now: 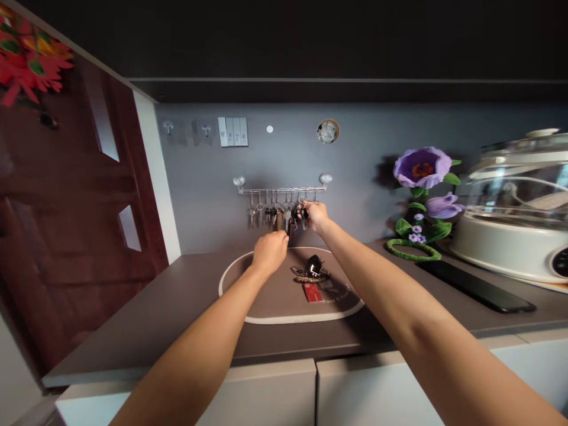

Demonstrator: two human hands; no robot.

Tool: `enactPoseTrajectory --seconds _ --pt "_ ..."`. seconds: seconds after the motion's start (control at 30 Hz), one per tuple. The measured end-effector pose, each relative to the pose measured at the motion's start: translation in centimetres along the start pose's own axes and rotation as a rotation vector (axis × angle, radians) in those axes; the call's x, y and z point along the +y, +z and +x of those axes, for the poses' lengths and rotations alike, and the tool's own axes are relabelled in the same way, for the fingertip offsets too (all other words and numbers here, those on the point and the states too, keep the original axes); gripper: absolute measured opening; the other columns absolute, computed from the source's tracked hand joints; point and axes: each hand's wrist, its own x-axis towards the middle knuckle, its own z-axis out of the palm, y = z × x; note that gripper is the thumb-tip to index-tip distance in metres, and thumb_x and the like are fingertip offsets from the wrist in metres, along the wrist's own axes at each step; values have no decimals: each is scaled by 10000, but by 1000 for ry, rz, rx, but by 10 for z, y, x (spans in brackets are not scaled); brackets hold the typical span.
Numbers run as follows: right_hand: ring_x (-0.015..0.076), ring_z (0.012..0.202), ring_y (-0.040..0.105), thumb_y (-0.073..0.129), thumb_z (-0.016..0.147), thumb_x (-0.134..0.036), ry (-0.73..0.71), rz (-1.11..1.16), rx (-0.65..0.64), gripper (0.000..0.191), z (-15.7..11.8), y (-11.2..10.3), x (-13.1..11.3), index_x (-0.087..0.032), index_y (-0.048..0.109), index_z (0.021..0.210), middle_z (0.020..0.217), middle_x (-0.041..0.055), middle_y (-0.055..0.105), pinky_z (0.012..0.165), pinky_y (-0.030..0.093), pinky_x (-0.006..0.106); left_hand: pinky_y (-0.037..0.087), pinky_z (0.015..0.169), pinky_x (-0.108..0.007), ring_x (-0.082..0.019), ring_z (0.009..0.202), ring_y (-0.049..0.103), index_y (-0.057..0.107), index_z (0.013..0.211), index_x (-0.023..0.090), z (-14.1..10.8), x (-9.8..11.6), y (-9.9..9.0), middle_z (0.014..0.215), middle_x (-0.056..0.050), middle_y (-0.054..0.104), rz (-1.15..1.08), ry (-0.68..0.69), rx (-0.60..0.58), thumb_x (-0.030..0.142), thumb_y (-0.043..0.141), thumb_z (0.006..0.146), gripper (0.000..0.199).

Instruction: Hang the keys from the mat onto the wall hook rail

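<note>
A clear hook rack (284, 190) on the grey wall carries several key rings and keys (261, 210). At its right end my right hand (316, 216) is closed, fingertips pinching a key ring (302, 201) with dark keys hanging below. My left hand (270, 251) is closed just below the rack's middle, near a brown tag (279, 221); what its fingers hold, if anything, is hidden. On the oval mat (266, 296) beneath lie a dark shiny item with a chain (314, 266) and a red card (313, 293).
A black phone (477, 286) lies on the counter at the right. Beside it stand purple crafted flowers (422, 168) and a white appliance with a clear cover (510, 242). A dark cabinet (284, 41) overhangs the counter; a brown door (75, 213) is at the left.
</note>
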Motion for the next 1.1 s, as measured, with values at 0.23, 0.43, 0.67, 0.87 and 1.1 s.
enactPoseTrajectory --seconds 0.23,0.43,0.67,0.87,1.1 --pt "80 394 417 465 723 -65 5 -20 66 189 6 1 9 -171 466 567 447 -22 456 418 395 234 356 670 -276 -206 764 575 603 864 191 1 -4 4 843 -102 637 101 2 -26 301 301 861 321" --pt "74 381 405 504 687 -74 -18 -73 78 145 11 -10 21 -164 470 579 430 -37 455 385 350 209 361 671 -281 -215 772 583 608 889 193 1 -6 4 846 -109 641 129 -7 -71 295 312 860 314" --pt "47 414 415 547 684 -147 -31 -125 42 63 7 -26 24 -141 507 636 475 -47 482 418 347 163 363 658 -272 -210 790 591 604 876 200 3 -8 6 861 -98 648 136 -6 -118 302 337 856 286" --pt "56 519 531 518 704 -86 41 -117 4 85 -10 -41 15 -155 515 754 623 -15 570 525 420 175 371 659 -262 -201 822 589 614 880 221 5 -9 9 891 -70 657 103 28 -146 295 368 846 259" --pt "59 595 555 525 748 -119 54 -178 -69 74 -41 -53 -2 -168 539 801 805 25 623 572 437 187 384 696 -247 -185 837 582 641 891 222 5 -8 10 911 -48 664 -94 124 -160 269 449 813 213"
